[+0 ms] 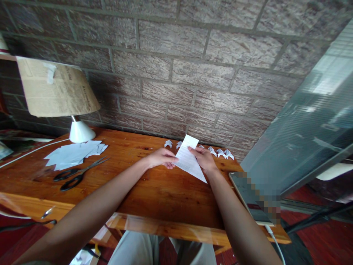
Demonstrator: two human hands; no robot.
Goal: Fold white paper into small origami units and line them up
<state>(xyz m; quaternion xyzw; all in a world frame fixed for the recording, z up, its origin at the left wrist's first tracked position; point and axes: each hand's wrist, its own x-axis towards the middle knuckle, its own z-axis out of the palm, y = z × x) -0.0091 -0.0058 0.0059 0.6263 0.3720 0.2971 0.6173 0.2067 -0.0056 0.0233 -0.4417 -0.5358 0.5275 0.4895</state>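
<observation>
White paper [188, 160] slants between left hand [162, 158] and right hand [204, 158], each pinched closed on an opposite side.

White paper sheet [188, 164], faint printed lines, one long pointed corner. Held up over the counter [154, 191], slanted; top end overlaps back edge in view, point toward front-right corner.

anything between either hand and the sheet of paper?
Nothing visible. The left hand already holds the sheet of paper at its left edge, the right hand at its right; the scissors lie off left.
</observation>
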